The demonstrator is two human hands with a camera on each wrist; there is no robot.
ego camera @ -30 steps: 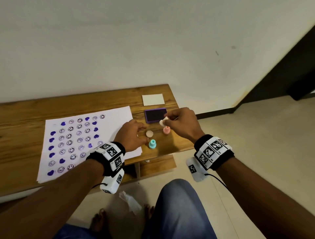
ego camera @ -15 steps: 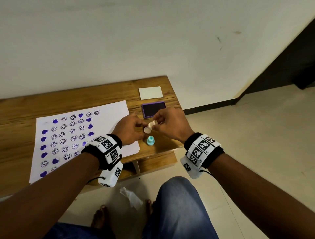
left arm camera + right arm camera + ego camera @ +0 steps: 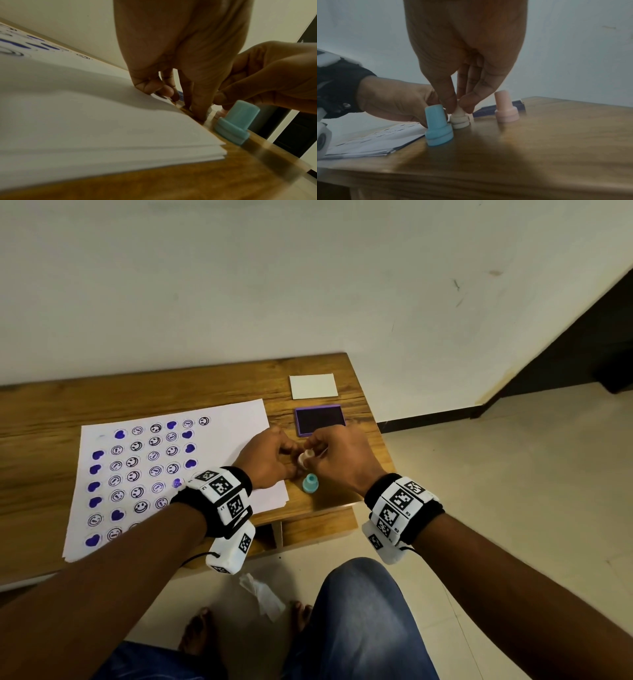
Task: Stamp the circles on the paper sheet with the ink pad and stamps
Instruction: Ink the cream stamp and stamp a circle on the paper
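Note:
The paper sheet (image 3: 164, 474) lies on the left of the wooden table (image 3: 363, 419), with purple hearts and smiley faces stamped in its circles. My right hand (image 3: 313, 455) pinches the handle of a white stamp (image 3: 459, 120), which stands upright on the table. My left hand (image 3: 291, 462) reaches in from the paper's corner, and its fingertips (image 3: 199, 115) touch the table by the stamp's base. A teal stamp (image 3: 310, 483) stands just in front. A pink stamp (image 3: 505, 109) stands behind, hidden in the head view. The purple ink pad (image 3: 320, 420) lies open beyond the hands.
A white card (image 3: 313, 386) lies behind the ink pad near the wall. The table's front edge (image 3: 318, 508) and right edge are close to the stamps. Under the top sheet is a stack of paper (image 3: 154, 155). A crumpled tissue (image 3: 262, 594) lies on the floor by my feet.
A second ago my right hand held the white stamp raised, and a round cap lay on the table by my left hand. The hands met, and the stamp now stands upright.

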